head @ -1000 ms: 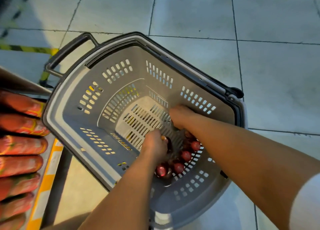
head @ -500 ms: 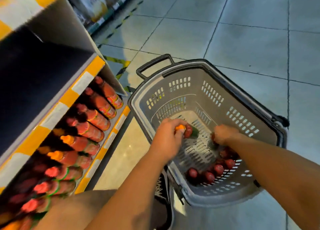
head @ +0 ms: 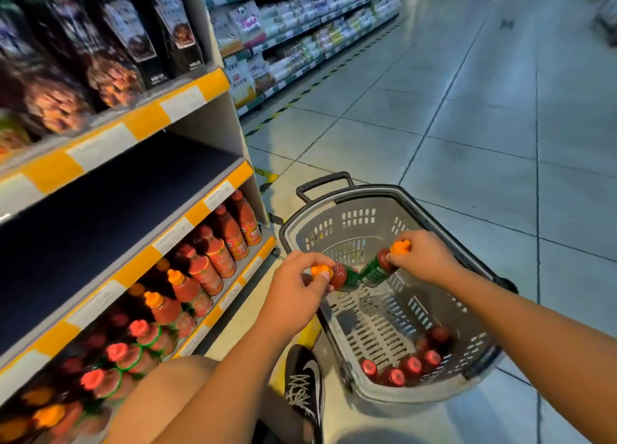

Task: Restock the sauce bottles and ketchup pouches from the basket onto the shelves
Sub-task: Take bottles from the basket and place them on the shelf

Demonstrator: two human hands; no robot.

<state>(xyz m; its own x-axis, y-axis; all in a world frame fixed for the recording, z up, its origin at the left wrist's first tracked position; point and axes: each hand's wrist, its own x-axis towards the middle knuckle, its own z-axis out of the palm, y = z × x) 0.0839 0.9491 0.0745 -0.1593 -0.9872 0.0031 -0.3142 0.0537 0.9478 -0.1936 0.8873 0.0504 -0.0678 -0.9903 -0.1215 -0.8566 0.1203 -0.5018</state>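
Both hands up over grey basket [head: 337,203]: left hand [head: 293,293] grips an orange-capped sauce bottle [head: 337,275], right hand [head: 425,256] grips a second bottle [head: 379,268]. Red-capped bottles [head: 404,363] lie in basket's near corner; stocked shelf [head: 187,273] sits left.

Both bare forearms reach forward and down, the left hand [head: 293,286] and the right hand [head: 425,256] level with each other and a little apart, each with fingers curled in a pinch, above a bent bare knee [head: 173,377] and a black shoe [head: 305,387].
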